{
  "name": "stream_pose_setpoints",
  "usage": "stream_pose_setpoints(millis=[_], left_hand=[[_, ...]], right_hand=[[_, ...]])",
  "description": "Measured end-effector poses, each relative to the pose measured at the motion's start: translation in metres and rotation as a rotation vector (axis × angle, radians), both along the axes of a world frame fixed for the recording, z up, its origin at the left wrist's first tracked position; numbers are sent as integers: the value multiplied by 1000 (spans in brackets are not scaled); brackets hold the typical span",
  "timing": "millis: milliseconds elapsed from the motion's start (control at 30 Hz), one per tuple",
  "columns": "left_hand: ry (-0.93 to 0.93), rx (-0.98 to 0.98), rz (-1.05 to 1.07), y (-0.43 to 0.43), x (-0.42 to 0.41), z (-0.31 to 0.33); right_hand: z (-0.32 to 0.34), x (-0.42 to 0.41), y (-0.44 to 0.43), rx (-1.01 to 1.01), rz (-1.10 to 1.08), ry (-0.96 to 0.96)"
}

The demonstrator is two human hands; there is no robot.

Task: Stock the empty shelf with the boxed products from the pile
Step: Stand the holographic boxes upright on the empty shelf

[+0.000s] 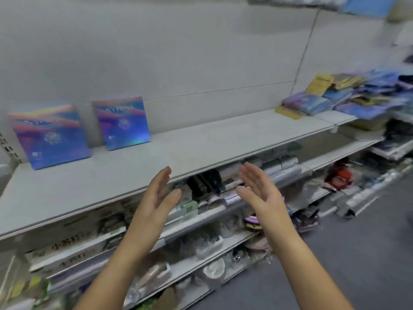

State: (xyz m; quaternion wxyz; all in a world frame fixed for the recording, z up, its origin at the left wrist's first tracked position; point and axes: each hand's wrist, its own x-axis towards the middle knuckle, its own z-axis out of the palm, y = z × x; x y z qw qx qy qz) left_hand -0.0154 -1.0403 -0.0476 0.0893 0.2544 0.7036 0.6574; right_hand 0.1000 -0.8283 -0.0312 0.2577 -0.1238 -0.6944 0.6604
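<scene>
Two iridescent blue-purple boxes stand upright against the back panel at the left of the white shelf (201, 139): one box (50, 136) at the far left, a second box (121, 121) just right of it. A pile of similar blue and yellow boxes (348, 97) lies at the shelf's right end. My left hand (156, 198) and my right hand (261, 191) hover in front of the shelf's edge, palms facing each other, fingers straight, holding nothing.
Lower shelves (201, 220) under my hands are packed with assorted packaged goods. Grey floor (357, 253) stretches to the right. A yellow box (318, 83) leans at the pile's left side. The view is blurred at the right.
</scene>
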Motion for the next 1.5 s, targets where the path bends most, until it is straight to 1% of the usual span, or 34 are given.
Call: stream_pose_setpoints(millis=[200, 433, 533, 667, 767, 900, 1033, 1100, 1167, 1267, 1400, 1500], left_hand=[[49, -23, -137, 131, 44, 6], [124, 12, -357, 354, 132, 11], [101, 17, -438, 438, 175, 13], [100, 6, -470, 524, 207, 15], [98, -16, -454, 575, 211, 11], [83, -29, -412, 639, 193, 3], [80, -13, -333, 706, 154, -11], [40, -6, -291, 741, 130, -17], [5, 7, -255, 773, 111, -16], [0, 21, -207, 820, 84, -13], [-13, -10, -141, 863, 62, -18], [-18, -41, -47, 888, 45, -16]], right_hand=[[10, 89, 103, 29, -196, 43], [6, 212, 278, 37, -430, 62], [10, 257, 345, 29, -476, 51], [13, 289, 423, 27, -499, 48], [8, 289, 476, 9, -488, 45], [-7, 267, 547, -5, -443, 31], [-12, 225, 624, 0, -395, 7], [-10, 201, 663, 5, -370, -9], [-4, 180, 697, 20, -332, -38], [6, 153, 752, 49, -301, -68], [10, 119, 813, 23, -241, -56], [6, 85, 855, 20, -144, -52]])
